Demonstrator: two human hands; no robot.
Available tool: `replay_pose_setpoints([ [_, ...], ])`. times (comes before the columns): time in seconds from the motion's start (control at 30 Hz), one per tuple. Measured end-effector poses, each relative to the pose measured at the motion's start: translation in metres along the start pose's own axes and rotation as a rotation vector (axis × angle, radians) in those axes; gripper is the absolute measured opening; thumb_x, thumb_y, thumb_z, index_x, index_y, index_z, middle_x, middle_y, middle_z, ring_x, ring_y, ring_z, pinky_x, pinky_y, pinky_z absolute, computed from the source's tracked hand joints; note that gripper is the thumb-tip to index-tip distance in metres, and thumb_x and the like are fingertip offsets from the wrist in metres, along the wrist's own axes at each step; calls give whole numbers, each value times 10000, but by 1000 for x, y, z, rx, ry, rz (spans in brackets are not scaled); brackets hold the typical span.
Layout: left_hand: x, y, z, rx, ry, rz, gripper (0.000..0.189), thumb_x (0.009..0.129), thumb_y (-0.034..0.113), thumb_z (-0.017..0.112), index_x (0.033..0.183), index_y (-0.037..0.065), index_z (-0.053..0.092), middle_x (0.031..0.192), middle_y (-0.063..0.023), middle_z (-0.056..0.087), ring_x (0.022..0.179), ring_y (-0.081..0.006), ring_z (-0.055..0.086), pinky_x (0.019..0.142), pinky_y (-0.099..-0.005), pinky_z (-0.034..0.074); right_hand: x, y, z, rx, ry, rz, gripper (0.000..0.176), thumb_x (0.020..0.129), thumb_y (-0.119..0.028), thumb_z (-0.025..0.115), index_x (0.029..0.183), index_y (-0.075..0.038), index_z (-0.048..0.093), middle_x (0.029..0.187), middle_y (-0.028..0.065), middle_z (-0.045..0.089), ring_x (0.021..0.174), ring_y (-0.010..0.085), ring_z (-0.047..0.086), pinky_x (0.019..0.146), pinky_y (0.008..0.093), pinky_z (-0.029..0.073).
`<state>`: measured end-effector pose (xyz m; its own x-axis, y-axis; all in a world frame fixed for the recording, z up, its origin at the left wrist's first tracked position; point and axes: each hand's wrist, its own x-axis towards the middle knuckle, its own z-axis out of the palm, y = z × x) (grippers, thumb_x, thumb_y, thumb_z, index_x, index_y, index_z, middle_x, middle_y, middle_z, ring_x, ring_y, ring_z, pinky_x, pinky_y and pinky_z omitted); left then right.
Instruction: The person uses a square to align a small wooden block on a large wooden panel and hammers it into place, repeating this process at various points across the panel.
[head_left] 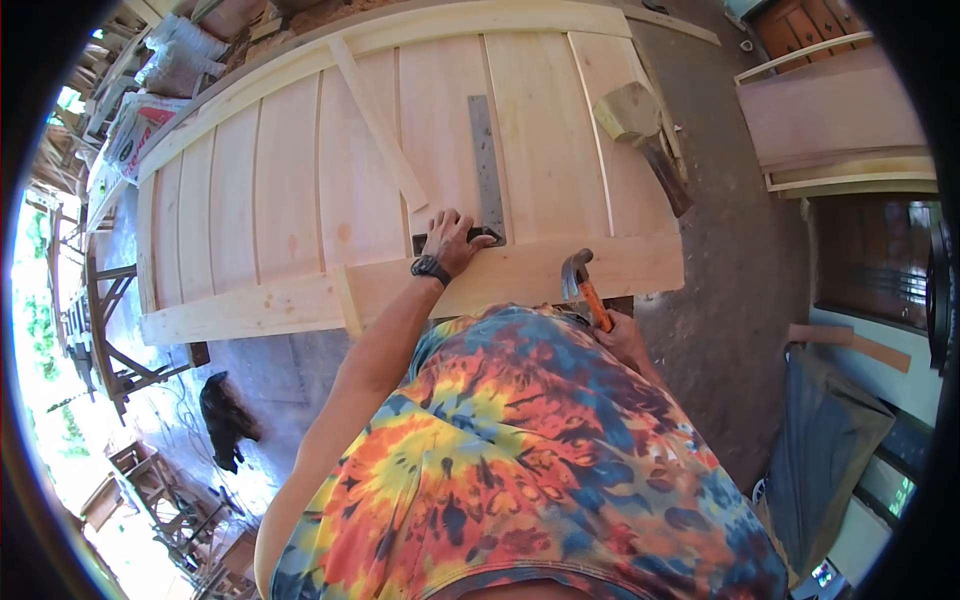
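My left hand [455,240], with a watch on its wrist, has its fingers bent over the dark stock of a try square, which it holds against the wooden panel. The square's grey metal blade [484,150] points away from me across the boards. My right hand [625,342] is wrapped round the orange handle of a claw hammer [590,290], close to my body at the panel's near edge. The hammer's head is up, beside the near rail [520,275]. The panel [290,200] is of pale vertical boards framed by rails.
A wooden mallet [632,115] lies on the panel at the right. A loose thin strip [375,125] rests slantwise across the boards, left of the square. Another framed panel [835,115] stands at the far right. On the floor at the left is a black animal, perhaps a dog [228,420].
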<state>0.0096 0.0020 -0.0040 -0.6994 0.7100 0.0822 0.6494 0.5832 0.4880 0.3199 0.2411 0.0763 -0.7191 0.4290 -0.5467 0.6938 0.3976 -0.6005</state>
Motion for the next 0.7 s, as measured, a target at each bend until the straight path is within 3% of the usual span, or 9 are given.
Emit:
replay_pose_setpoints([
  [0.1, 3, -2, 0, 19, 1, -16, 551, 853, 579, 693, 1011, 52, 665, 1034, -181, 591, 1055, -386, 537, 932, -511, 415, 6, 0, -3, -81, 2, 1, 287, 809, -239, 757, 953, -3, 678, 820, 171, 687, 727, 260, 663, 695, 379, 514],
  [0.17, 3, -5, 1, 15, 50, 29, 485, 835, 533, 735, 974, 77, 646, 1004, -159, 586, 1017, -382, 539, 904, -508, 414, 8, 2, -2, -8, 20, -54, 314, 825, -256, 744, 940, 20, 646, 814, 242, 664, 758, 375, 675, 710, 427, 509],
  [0.2, 3, -5, -1, 18, 60, 26, 485, 835, 533, 735, 974, 77, 646, 1004, -159, 586, 1017, -382, 539, 904, -508, 414, 11, 5, 0, -11, 20, -64, 314, 825, -256, 744, 940, 20, 646, 814, 242, 664, 758, 375, 675, 710, 427, 509],
  [0.27, 4, -2, -3, 22, 46, 12, 485, 832, 531, 737, 962, 73, 647, 1008, -159, 590, 1022, -376, 543, 908, -502, 416, 14, 12, 1, -32, 31, -49, 276, 812, -229, 753, 976, -16, 690, 825, 158, 702, 747, 262, 685, 711, 371, 525],
  [0.3, 4, -2, -3, 26, 57, 11, 485, 832, 531, 737, 962, 73, 647, 1008, -159, 590, 1022, -376, 543, 908, -502, 416, 14, 8, -1, -35, 33, -60, 276, 812, -229, 753, 976, -16, 690, 825, 158, 702, 747, 262, 685, 711, 371, 525],
  [0.37, 4, -1, -5, 18, 50, 4, 471, 833, 517, 743, 938, 67, 653, 1007, -159, 593, 1019, -370, 548, 912, -490, 420, 14, 0, -4, 13, 31, -47, 296, 813, -245, 740, 945, 10, 666, 820, 234, 683, 753, 364, 683, 708, 417, 519],
  [0.47, 7, 6, -7, 20, 23, -78, 447, 828, 486, 758, 927, 61, 663, 1016, -159, 599, 1027, -367, 554, 920, -482, 426, 27, 17, 5, 50, 66, -108, 291, 807, -241, 736, 952, 5, 678, 819, 233, 688, 754, 349, 693, 706, 411, 526],
  [0.57, 12, 12, -10, 57, 19, -118, 497, 832, 544, 721, 923, 58, 683, 1022, -172, 620, 1048, -368, 567, 921, -492, 437, 37, 17, 7, 20, 62, -160, 286, 800, -234, 736, 943, 9, 688, 809, 229, 691, 752, 346, 700, 707, 409, 532],
  [0.7, 18, 15, -10, 22, 15, -208, 543, 847, 595, 676, 938, 60, 705, 1031, -188, 639, 1068, -380, 581, 916, -508, 457, 47, -14, -2, -21, 44, -163, 259, 810, -222, 726, 901, 17, 685, 748, 191, 688, 708, 289, 694, 675, 396, 525],
])
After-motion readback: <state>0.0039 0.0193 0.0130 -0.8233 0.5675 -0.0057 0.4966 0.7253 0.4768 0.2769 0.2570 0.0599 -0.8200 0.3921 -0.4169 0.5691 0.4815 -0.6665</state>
